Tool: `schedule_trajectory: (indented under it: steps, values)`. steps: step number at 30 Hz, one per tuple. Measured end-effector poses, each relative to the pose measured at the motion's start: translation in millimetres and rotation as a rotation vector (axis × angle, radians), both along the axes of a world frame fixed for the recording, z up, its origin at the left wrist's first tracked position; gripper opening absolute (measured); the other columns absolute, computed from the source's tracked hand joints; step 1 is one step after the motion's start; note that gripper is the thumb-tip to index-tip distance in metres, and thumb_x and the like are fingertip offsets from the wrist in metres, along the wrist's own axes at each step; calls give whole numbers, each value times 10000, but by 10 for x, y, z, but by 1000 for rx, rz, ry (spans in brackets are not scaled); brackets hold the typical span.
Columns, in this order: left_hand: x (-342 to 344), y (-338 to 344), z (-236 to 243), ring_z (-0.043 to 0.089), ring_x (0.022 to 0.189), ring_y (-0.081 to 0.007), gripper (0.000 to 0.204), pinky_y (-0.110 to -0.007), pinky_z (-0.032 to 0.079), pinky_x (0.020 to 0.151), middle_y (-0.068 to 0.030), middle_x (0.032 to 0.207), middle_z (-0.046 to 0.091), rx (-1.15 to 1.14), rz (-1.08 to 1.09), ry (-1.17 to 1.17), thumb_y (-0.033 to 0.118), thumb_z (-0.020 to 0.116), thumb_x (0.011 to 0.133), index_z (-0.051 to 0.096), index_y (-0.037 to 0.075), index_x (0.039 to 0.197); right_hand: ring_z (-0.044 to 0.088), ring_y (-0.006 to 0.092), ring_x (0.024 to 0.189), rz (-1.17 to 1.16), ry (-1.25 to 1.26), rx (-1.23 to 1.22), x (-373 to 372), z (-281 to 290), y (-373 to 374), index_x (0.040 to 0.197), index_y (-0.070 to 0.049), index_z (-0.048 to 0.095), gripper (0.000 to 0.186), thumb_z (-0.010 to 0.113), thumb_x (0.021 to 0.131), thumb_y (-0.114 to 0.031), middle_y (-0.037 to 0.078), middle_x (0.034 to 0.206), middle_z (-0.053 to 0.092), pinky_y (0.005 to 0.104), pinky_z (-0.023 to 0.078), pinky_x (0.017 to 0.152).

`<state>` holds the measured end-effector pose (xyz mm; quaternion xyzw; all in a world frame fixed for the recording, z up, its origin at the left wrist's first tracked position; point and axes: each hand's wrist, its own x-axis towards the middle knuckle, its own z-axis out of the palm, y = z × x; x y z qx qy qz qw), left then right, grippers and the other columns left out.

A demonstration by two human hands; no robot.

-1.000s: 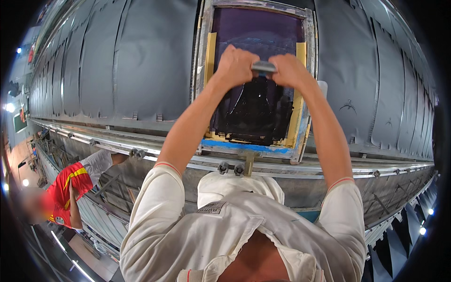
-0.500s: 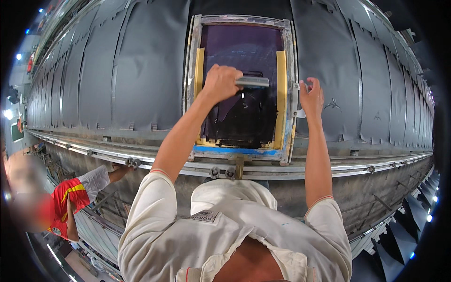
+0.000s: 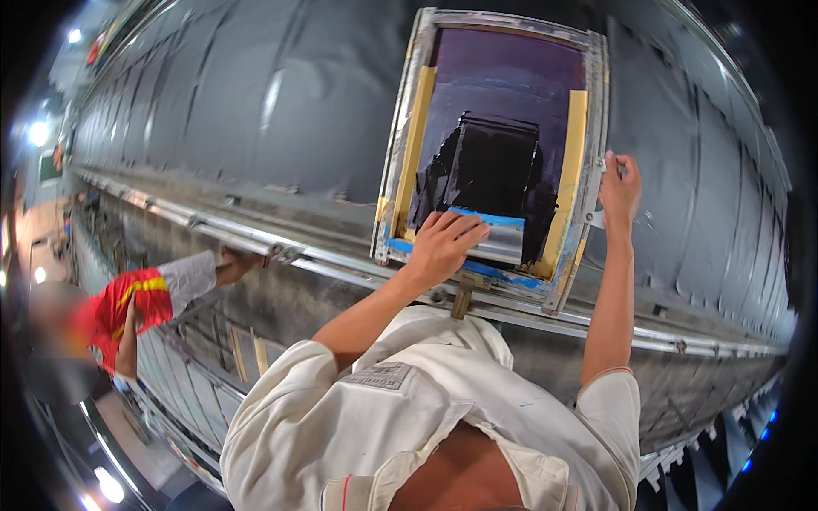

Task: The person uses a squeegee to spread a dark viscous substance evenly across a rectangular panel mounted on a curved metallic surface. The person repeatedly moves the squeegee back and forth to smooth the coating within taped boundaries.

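Observation:
My left hand (image 3: 445, 245) is closed over the left end of a squeegee (image 3: 503, 242), a flat metal bar with a blue strip along its far edge. The squeegee lies low in a screen printing frame (image 3: 598, 111), near the end closest to me. Glossy black ink (image 3: 494, 166) covers the middle of the purple mesh (image 3: 511, 64), with a rectangular outline showing in it. My right hand (image 3: 619, 189) is at the frame's right rail, its fingers curled against the edge beside a small metal fitting; part of the grip is hidden.
Dark sheets (image 3: 230, 102) cover the long table on both sides of the frame. A metal rail (image 3: 341, 262) with clamps runs along the table's near edge. At the left, a person in a red and yellow shirt (image 3: 141, 298) reaches toward the rail.
My left hand has drawn the squeegee toward me, from mid-screen to the near end. My right hand has come against the frame's edge. The whole view has shifted and tilted.

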<state>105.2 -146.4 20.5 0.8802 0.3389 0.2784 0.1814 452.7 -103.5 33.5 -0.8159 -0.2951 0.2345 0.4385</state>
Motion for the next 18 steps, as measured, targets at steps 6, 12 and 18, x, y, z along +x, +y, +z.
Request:
schedule_trajectory:
  steps: [6, 12, 18]
  values:
    - [-957, 912, 221, 663, 1084, -267, 482, -407, 497, 908, -38, 1133, 737, -155, 16, 111, -65, 735, 650, 743, 100, 1104, 503, 93, 555, 41, 49, 142, -950, -265, 571, 889, -50, 625, 266, 716, 1003, -272, 1, 655, 574, 318, 406, 534]
    - [-1318, 1246, 198, 684, 1054, -282, 380, -407, 512, 926, -57, 1078, 748, -134, -1, 241, -22, 761, 714, 760, 87, 1077, 566, 124, 662, 75, 24, 214, -1325, -552, 745, 911, -37, 634, 281, 704, 992, -296, 30, 720, 612, 338, 463, 647]
    - [-1177, 1387, 84, 708, 941, -330, 234, -449, 554, 834, -78, 968, 750, -178, -56, 187, 101, 819, 741, 774, 103, 970, 593, 183, 658, 11, -30, 78, -1148, -558, 726, 925, -63, 652, 268, 688, 995, -319, 62, 713, 630, 365, 473, 662]
